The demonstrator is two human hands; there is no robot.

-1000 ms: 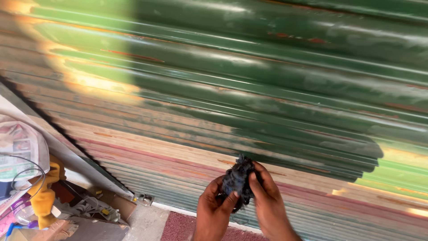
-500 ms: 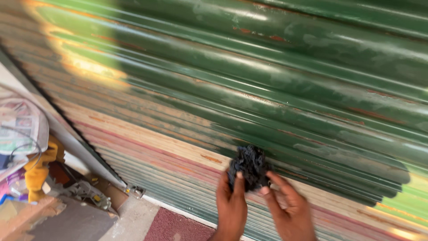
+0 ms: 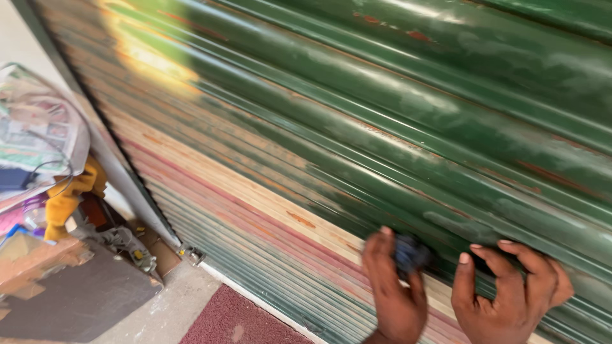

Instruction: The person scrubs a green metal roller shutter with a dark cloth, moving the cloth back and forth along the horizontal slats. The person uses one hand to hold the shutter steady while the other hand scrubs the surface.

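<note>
Head view: dark crumpled cloth (image 3: pixel 411 253) against green shutter (image 3: pixel 395 114).

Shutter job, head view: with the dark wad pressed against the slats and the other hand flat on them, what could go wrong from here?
The left hand presses a dark wad into a groove of the green roller shutter; fingers could catch on a slat edge. Rust spots and flaking paint there may scrape skin or shed flakes. The right hand leans flat on the slats, which might flex or slip under weight.
</note>
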